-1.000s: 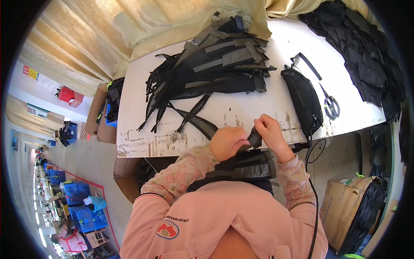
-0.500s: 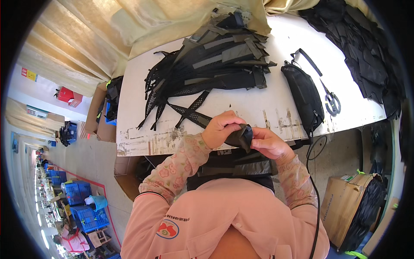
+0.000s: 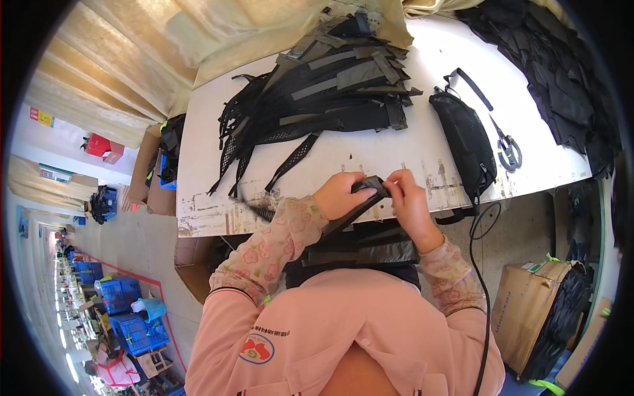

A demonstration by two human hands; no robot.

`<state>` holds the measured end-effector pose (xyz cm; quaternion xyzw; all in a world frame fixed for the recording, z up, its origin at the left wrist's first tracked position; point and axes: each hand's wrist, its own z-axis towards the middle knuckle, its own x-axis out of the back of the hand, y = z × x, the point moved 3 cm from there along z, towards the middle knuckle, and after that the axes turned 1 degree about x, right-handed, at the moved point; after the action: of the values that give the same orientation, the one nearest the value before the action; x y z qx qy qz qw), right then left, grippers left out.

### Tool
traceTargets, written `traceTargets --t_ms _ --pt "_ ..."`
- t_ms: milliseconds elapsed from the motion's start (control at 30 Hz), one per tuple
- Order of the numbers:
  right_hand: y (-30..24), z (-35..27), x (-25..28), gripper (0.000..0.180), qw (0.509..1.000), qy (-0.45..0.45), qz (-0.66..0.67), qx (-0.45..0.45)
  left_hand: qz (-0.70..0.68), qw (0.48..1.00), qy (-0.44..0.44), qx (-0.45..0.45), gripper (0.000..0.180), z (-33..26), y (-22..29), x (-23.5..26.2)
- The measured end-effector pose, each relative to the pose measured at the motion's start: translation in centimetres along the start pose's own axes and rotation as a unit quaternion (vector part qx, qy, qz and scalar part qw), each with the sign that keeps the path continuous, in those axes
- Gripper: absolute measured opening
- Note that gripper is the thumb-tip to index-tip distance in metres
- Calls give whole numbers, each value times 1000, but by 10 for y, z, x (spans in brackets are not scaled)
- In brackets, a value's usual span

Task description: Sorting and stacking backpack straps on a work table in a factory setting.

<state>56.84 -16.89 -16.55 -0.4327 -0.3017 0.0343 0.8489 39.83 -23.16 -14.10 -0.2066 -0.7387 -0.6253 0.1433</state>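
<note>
At table [image 3: 396, 155] edge, left hand [image 3: 340, 196] and right hand [image 3: 408, 198] (wrists bent inward) pinch black strap piece [image 3: 371, 188].

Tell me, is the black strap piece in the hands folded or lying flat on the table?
Folded, off the table: the black strap piece is doubled over, pinched between the left hand and right hand.

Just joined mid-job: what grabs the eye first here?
Both hands meet at the table's near edge, the left hand and right hand pinching a small black strap piece. Behind them sprawls a big pile of black and grey straps, with a black waist bag to its right.
</note>
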Motion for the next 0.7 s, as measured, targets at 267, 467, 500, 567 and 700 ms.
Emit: traceTargets --t_ms 267,467,500,567,700 --pt "3 -3 2 12 878 -161 349 -286 -92 991 -28 91 38 -5 6 2" --pt "1 -2 -2 10 897 -168 325 -248 -218 960 -77 159 37 -8 4 2" --pt "1 -2 -2 11 888 -165 344 -256 -234 951 -102 171 36 -10 6 1" --pt "-2 -2 -4 11 878 -165 365 -261 -223 958 -119 136 38 -11 -1 -2" --pt "-13 4 -4 12 947 -144 250 -141 -204 960 -160 103 42 -11 -10 -5"
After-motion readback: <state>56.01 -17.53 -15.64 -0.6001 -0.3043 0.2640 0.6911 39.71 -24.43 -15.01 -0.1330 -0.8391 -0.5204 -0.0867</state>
